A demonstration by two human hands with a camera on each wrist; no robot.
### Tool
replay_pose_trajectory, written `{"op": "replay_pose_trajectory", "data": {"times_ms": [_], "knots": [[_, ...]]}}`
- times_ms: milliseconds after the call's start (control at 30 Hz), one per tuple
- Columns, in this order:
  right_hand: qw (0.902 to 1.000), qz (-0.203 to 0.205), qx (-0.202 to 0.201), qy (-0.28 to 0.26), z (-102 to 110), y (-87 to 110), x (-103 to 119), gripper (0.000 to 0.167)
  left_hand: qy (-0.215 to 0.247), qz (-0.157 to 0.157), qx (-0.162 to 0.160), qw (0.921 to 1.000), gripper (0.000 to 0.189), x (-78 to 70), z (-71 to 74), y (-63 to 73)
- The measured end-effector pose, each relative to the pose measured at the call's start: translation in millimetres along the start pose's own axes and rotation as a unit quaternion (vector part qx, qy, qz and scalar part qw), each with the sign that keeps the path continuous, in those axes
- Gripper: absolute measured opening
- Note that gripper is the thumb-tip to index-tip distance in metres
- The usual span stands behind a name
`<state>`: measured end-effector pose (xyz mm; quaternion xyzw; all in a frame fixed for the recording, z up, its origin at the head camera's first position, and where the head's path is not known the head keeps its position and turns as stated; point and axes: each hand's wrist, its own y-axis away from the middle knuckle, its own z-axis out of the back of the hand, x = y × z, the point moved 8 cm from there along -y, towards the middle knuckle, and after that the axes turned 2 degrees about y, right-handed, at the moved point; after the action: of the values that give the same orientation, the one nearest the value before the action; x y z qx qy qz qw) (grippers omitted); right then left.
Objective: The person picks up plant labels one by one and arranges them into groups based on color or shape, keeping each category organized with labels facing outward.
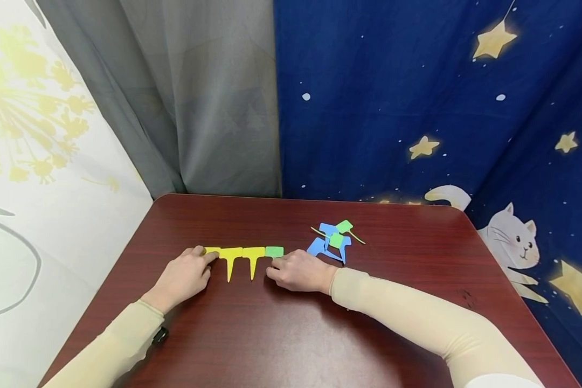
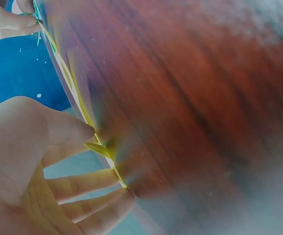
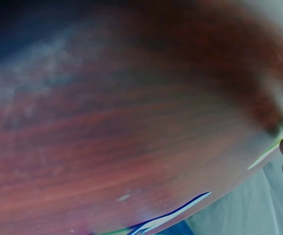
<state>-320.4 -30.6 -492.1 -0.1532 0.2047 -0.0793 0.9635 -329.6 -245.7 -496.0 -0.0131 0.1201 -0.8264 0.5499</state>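
T-shaped plastic plant labels lie in a row on the table. At the row's left end, my left hand (image 1: 183, 276) rests its fingers on a yellow plant label (image 1: 213, 250), partly covered; in the left wrist view these fingers (image 2: 90, 186) look fairly straight. Two more yellow labels, a middle one (image 1: 230, 253) and a right one (image 1: 254, 252), lie edge to edge with their stems toward me. A green plant label (image 1: 274, 251) adjoins them on the right. My right hand (image 1: 298, 271) pinches its lower part, and its fingers hide most of the stem.
Beyond my right hand lies a loose, overlapping pile of blue labels (image 1: 316, 247) and green labels (image 1: 344, 226). The dark red-brown table (image 1: 291, 345) ends at grey and blue curtains (image 1: 368, 108). A white patterned cloth (image 1: 29, 242) hangs at the left.
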Motion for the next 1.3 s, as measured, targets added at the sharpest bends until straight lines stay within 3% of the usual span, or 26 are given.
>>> {"op": "replay_pose_trajectory", "data": {"times_ms": [233,667,867,1033,1300], "knots": [[0.9999,0.004,0.014,0.008,-2.2,2.8,-1.3,0.004,-0.002,0.001,-0.002,1.0,0.037,1.1,-0.5,0.5],[0.9999,-0.015,-0.001,0.005,5.5,11.5,-9.9,0.014,0.008,0.012,-0.011,0.9998,0.038,3.4,2.2,1.0],[0.9969,-0.068,-0.027,0.03,10.6,18.2,-31.4,0.011,0.021,-0.005,-0.027,0.9994,0.038,-2.8,2.9,-0.8],[0.9897,-0.13,-0.038,0.048,12.3,27.2,-58.5,0.012,0.028,-0.023,-0.014,0.9993,0.038,-16.2,-0.1,-3.1],[0.9701,-0.233,-0.001,0.068,3.2,50.7,-102.0,0.012,0.042,-0.026,0.023,0.9985,0.043,-30.5,-6.8,-1.8]]}}
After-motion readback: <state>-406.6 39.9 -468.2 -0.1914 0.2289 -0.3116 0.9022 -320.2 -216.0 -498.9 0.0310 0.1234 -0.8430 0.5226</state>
